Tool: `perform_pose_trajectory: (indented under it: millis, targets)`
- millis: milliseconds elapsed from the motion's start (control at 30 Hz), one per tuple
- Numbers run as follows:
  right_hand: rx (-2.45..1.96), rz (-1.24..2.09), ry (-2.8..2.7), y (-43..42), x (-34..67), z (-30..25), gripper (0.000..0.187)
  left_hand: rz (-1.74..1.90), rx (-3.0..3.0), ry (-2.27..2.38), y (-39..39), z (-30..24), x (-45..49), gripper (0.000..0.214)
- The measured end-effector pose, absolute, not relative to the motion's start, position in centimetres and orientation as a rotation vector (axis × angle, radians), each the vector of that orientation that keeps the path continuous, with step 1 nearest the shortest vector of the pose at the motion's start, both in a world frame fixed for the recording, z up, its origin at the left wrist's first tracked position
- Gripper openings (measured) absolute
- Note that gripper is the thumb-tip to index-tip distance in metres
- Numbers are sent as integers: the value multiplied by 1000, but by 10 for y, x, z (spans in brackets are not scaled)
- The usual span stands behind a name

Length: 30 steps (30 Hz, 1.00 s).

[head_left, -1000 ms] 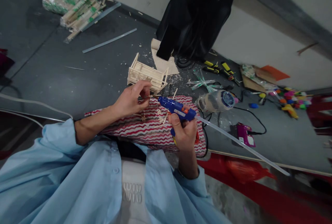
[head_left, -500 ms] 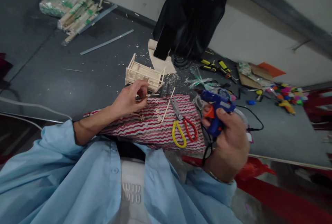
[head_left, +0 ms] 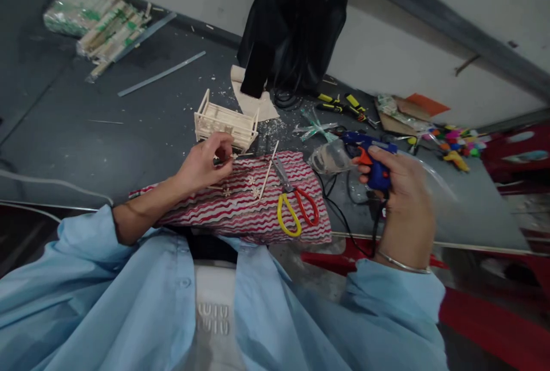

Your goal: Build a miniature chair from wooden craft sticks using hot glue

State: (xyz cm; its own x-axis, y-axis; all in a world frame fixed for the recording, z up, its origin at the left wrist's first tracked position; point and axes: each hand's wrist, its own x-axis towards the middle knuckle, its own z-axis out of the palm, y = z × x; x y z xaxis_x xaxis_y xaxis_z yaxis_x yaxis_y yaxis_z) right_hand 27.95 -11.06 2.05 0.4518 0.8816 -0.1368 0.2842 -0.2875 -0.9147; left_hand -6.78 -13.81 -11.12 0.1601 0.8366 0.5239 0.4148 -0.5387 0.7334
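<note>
My left hand (head_left: pixel 205 162) is closed in a pinch on a small pale wooden piece (head_left: pixel 234 157), just in front of a little stick-built wooden frame (head_left: pixel 227 122). My right hand (head_left: pixel 401 188) grips a blue glue gun (head_left: pixel 372 156) with an orange trigger, its nozzle pointing left over a clear plastic cup (head_left: pixel 330 157). Between my hands lies a red and white striped cloth (head_left: pixel 240 210). On the cloth rest scissors (head_left: pixel 296 202) with one yellow and one red handle, a thin wooden stick (head_left: pixel 268 170) and several small flower-shaped wooden pieces (head_left: pixel 253 185).
A phone (head_left: pixel 256 70) leans on a black bag (head_left: pixel 296 27) at the back. Yellow-black pliers (head_left: pixel 337 106) and colourful pompoms (head_left: pixel 455 139) lie right. Bundled sticks (head_left: pixel 107 30) and a metal strip (head_left: pixel 161 73) are back left. The gun's black cord (head_left: pixel 344 216) hangs over the table edge.
My right hand has moved right with the glue gun and levelled it, baring the plastic cup. The whole view has shifted slightly; my left hand keeps its pinch beside the frame.
</note>
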Motion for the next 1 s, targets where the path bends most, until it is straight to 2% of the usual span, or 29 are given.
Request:
perform_pose_trajectory:
  millis: [100, 233, 500, 567, 633, 667, 733, 767, 900, 1000]
  targets:
    - [-1903, 888, -940, -107, 281, 20, 14, 1389, 2053, 1180, -138, -113, -67, 36]
    - [-2134, 720, -1035, -107, 287, 19, 22, 1431, 2104, 1167, -137, -116, -67, 38]
    - [-2548, 248, -1436, -98, 289, 27, 58, 1500, 2114, 1137, -137, -111, -66, 31]
    - [-2536, 107, -1471, -102, 290, 29, 52, 1519, 2130, 1143, -139, -107, -66, 30]
    - [-2503, -135, -1461, -115, 289, 31, 34, 1528, 2161, 1158, -140, -104, -67, 30]
    - [-2488, -275, -1435, -127, 286, 32, 34, 1520, 2177, 1168, -140, -102, -68, 31]
    - [-2286, -470, -1486, -158, 272, 31, 47, 1481, 2206, 1176, -141, -99, -69, 34]
    - [-2100, -495, -1525, -175, 261, 29, 45, 1454, 2217, 1173, -140, -97, -70, 36]
    - [-1612, -241, -1630, -222, 196, -1, 19, 1345, 2246, 1140, -138, -88, -72, 43]
    - [-1357, 20, -1794, -214, 154, -33, 14, 1257, 2282, 1143, -135, -81, -74, 44]
